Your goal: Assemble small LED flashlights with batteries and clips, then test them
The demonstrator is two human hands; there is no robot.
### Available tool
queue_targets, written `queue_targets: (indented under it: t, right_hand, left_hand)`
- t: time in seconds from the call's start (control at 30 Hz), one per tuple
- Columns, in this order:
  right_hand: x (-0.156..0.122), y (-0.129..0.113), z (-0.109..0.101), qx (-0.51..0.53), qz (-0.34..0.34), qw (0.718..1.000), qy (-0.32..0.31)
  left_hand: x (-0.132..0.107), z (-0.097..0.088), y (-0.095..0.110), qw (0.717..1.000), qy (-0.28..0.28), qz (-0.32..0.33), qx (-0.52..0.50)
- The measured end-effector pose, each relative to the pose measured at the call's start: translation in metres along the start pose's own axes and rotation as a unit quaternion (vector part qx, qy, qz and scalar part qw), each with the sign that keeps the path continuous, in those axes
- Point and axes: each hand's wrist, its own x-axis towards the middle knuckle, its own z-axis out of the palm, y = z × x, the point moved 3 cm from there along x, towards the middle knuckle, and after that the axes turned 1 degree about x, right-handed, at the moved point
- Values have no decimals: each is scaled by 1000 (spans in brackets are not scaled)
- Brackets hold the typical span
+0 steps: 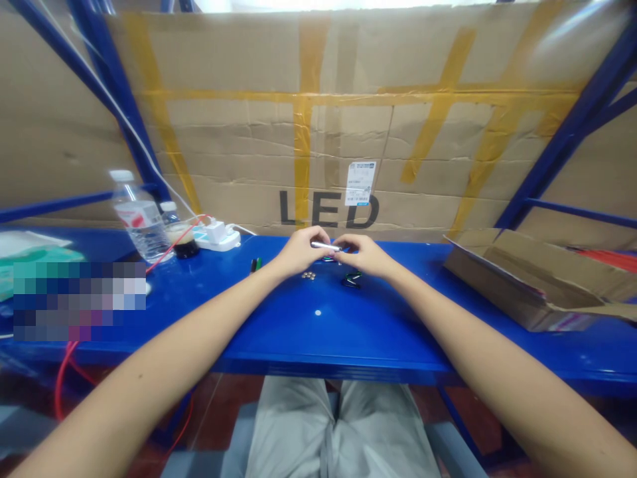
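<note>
Above the far middle of the blue table [279, 332], my left hand [301, 251] and my right hand [367, 255] meet around a slim white-and-silver, pen-like stick [324, 246]. Its left end lies at my left thumb, and my right fingers close on its right end. Below the hands is a small cluster of shiny, light-coloured pieces [308, 275]. Under my right hand sit dark, looped pieces with some green [351, 280]. A small white disc [318, 313] lies nearer to me. Black and green pieces [256, 265] show beside my left wrist, partly covered.
An open cardboard box [517, 292] stands at the right. At the left are a water bottle [142, 222], a smaller bottle with dark liquid [184, 245] and a white power strip [219, 238] with a red cable. A large cardboard sheet [239, 153] rises behind the table.
</note>
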Motion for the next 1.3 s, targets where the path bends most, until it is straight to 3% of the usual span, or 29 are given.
queue_targets:
  t: [0.13, 0.3, 0.43, 0.67, 0.77, 0.9, 1.0, 1.17, 1.3]
  right_hand:
    - [0, -2, 2, 8, -28, 1000, 11]
    - [-1, -5, 1, -52, -54, 995, 64]
    - [-3, -12, 1, -127, -110, 980, 107]
    - [-5, -15, 2, -235, -190, 947, 110]
    - [-6, -18, -1, -260, -239, 928, 115]
    - [-9, -25, -1, -278, -299, 906, 114]
    - [-11, -30, 1, -284, -318, 897, 117]
    - [-12, -37, 6, -290, -329, 892, 109]
    - [-12, -37, 7, -296, -312, 898, 93]
  left_hand:
    - [0, 2, 1, 1000, -18, 3, -18]
    - [0, 1, 5, 999, 15, 41, -7]
    - [1, 1, 2, 995, 37, 28, -90]
    - [3, 2, 2, 979, 68, -9, -193]
    - [6, -3, 1, 939, 79, -67, -328]
    - [6, -11, -4, 861, 12, -154, -485]
    - [4, -14, -6, 841, -13, -167, -514]
    - [3, -11, -3, 843, -17, -153, -516]
    - [3, -11, -1, 863, -13, -148, -483]
